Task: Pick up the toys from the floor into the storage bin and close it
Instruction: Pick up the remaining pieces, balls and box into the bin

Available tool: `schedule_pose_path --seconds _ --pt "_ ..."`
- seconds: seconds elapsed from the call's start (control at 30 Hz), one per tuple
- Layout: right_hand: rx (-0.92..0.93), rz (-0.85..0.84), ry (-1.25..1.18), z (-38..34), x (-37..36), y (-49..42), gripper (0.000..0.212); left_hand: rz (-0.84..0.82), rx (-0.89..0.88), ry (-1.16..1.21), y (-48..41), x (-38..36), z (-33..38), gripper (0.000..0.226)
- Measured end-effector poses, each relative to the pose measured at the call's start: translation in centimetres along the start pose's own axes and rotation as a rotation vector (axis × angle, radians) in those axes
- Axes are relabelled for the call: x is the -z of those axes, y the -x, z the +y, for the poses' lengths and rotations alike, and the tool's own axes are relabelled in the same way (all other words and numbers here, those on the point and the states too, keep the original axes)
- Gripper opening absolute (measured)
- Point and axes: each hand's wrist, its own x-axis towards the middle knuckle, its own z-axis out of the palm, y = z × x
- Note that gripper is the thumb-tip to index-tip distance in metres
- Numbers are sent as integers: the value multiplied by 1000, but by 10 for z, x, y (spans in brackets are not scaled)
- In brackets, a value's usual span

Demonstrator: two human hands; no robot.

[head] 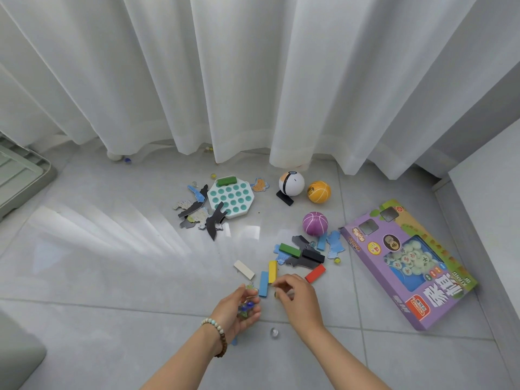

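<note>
While the left hand (237,309) cups several marbles (248,305) in its palm, the right hand (299,298) pinches a small piece (276,293) just beside the blue block (263,283) on the floor (112,263)

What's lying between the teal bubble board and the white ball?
A small orange-and-blue puzzle piece, on the floor between the teal bubble board and the white ball; the head view shows it.

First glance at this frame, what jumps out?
The big purple game box lies flat on the floor at right, the brightest thing in view. Mid-frame, toys are scattered below the white curtain: a teal bubble board, an orange ball, a purple ball and coloured blocks. In front, the left hand cups several marbles, and the right hand hovers beside a blue block.
</note>
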Motion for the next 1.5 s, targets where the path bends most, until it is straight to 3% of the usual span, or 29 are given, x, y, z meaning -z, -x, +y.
schedule_pose_path --seconds 0.13,0.23,0.33,0.4,0.6,0.8,0.93,1.07,1.2,1.23,1.3,1.37,1.5 --pt "28 -75 81 -1 -2 11 12 23 -37 27 3 -7 -5 27" --pt "75 -63 115 3 4 30 29 99 -83 22 6 1 -6 29" --pt "290 -348 333 14 -3 60 60 138 -88 47 7 18 -3 30" --pt "283 -424 400 25 -8 70 68 152 -86 39 9 26 -2 31" --pt "143 -229 261 17 -14 48 50 152 -74 20 13 34 -6 31" --pt "51 -187 173 7 -20 24 14 138 -84 44 13 35 -1 31" --pt "30 -141 163 6 -23 19 4 75 -54 121 15 32 1 32" --pt "-59 -44 -68 -15 -21 16 14 15 -18 170 15 28 1 34" --pt "63 -281 -215 -48 -18 21 8 -63 -16 166 15 20 1 36" --pt "68 -277 -204 -50 -16 19 7 -66 -14 159 16 17 2 35" --pt "18 -81 -151 -43 -11 5 7 -32 -9 148 17 15 7 33" --pt "-73 98 -79 -31 -7 -10 19 2 -2 158 16 18 12 32" --pt "-191 22 105 -26 -20 -27 47 11 -22 161 12 27 20 36"
